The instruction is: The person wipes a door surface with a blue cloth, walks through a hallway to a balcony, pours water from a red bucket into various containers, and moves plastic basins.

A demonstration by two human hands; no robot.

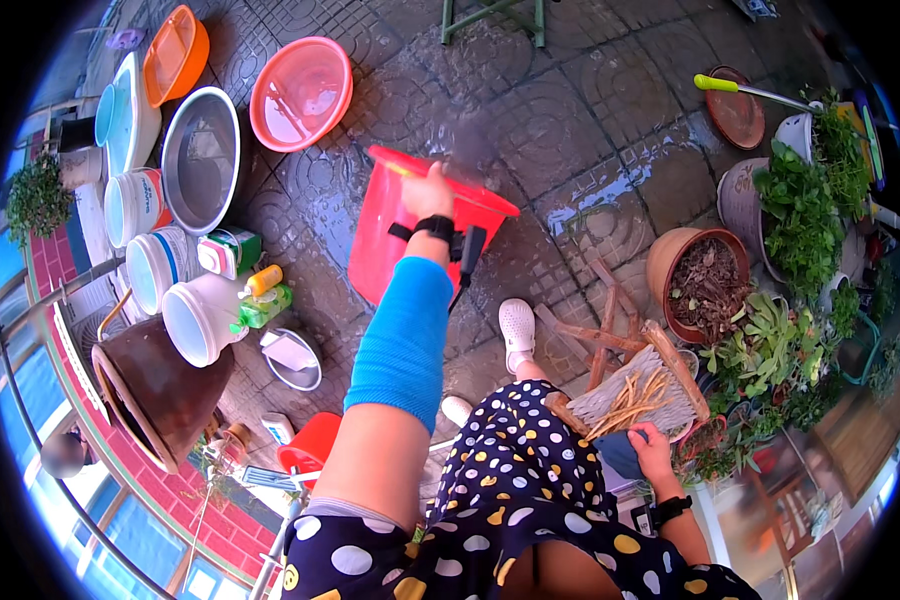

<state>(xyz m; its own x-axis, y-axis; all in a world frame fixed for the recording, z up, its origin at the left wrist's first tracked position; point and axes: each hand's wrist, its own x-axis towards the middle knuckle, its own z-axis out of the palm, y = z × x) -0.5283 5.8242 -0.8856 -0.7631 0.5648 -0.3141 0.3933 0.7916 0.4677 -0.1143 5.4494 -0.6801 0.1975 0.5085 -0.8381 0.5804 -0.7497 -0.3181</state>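
My left hand (429,193) grips the rim of a red plastic bucket (379,232). The bucket is tilted, its mouth turned away from me and its outer wall facing me, so its inside is hidden. A grey blur, perhaps splashing water, shows just beyond the rim. Low on the right, my right hand (651,452) has curled fingers against a dark blue-grey item (621,455), possibly cloth; whether it grips this is unclear. Beside that hand stands a wooden folding stool (675,367) with a woven cord seat, and thin dried sticks (634,401) lie on the seat.
Wet paving tiles (592,202) surround my feet. To the left stand a pink-red basin (300,94), a metal basin (201,161), several white buckets (195,322), bottles (266,304) and a large brown jar (165,390). Potted plants (802,217) line the right; green stool legs (495,11) are ahead.
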